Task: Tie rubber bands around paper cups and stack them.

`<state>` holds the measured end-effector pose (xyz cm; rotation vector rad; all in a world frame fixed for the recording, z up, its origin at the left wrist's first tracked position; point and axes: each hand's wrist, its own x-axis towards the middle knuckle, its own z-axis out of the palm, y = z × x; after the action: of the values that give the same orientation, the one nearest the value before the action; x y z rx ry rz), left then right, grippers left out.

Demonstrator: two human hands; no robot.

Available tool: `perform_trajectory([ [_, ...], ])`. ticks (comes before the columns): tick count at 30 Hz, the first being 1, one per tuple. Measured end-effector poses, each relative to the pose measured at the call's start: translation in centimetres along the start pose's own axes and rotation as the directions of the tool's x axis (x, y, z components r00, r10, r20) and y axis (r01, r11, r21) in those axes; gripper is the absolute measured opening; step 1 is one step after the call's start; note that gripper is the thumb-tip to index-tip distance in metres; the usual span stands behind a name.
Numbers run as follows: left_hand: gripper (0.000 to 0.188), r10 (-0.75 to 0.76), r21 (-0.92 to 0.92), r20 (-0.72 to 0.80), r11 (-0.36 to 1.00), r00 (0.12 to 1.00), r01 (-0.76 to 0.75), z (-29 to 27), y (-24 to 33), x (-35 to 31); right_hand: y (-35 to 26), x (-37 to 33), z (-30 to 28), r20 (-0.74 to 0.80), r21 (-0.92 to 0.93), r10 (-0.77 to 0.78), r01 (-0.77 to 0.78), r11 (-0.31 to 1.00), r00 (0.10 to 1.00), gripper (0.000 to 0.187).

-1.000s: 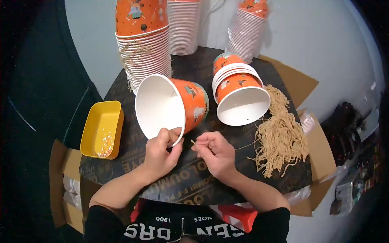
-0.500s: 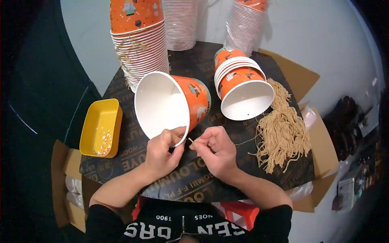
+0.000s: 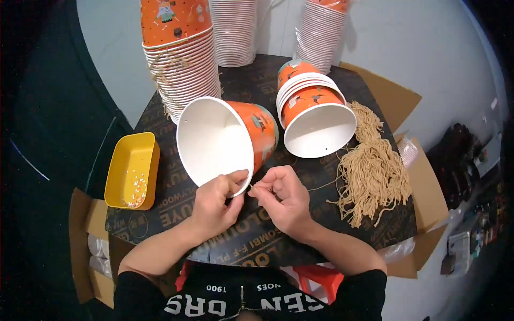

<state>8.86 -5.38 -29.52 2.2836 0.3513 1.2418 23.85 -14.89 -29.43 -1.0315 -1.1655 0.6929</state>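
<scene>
A large orange paper bucket [image 3: 263,131] with a white inside lies tilted on the table, its mouth toward me. My left hand [image 3: 217,200] is closed on the bucket's near rim, the fingertips inside and the thumb outside. Right beside that rim, my right hand [image 3: 284,198] pinches the end of a thin tan cord [image 3: 322,187]. The cord's tip is at the rim, but I cannot tell whether it passes through the wall. From my right hand the cord trails to a loose bundle of tan cords [image 3: 375,176] on the right.
A yellow tray [image 3: 153,174] with small pale beads [image 3: 137,187] stands at the left. Nested orange buckets [image 3: 320,131] lie behind my right hand. Tall bucket stacks [image 3: 182,69] rise at the back. Open cardboard boxes [image 3: 423,182] flank the dark printed table [image 3: 251,235].
My right hand has moved slightly left, bringing the cord's tip up to the bucket rim. My left hand keeps its hold on the rim. The whole view has shifted a little.
</scene>
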Motion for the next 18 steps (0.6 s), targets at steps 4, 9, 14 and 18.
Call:
perform_trajectory([
  [4,0.02,0.021,0.004,0.025,1.0,0.999,-0.021,0.1,0.1,0.0,0.4,0.1,-0.2,0.002,-0.047,0.001,-0.001,0.999,1.0,0.021],
  [9,0.024,0.043,0.074,0.078,0.996,0.996,-0.049,-0.3,0.4,0.1,0.7,0.2,-0.2,-0.03,-0.037,0.0,-0.002,0.999,1.0,0.021],
  [14,0.026,0.136,0.101,0.132,0.984,0.982,-0.149,-0.5,0.1,0.2,1.2,-0.2,-0.5,-0.027,-0.157,-0.014,0.01,0.988,1.0,0.024],
  [18,0.027,0.136,0.076,0.139,0.986,0.981,-0.147,-0.7,0.4,0.4,1.3,-0.3,-0.9,0.041,-0.288,-0.055,0.065,0.955,0.998,0.025],
])
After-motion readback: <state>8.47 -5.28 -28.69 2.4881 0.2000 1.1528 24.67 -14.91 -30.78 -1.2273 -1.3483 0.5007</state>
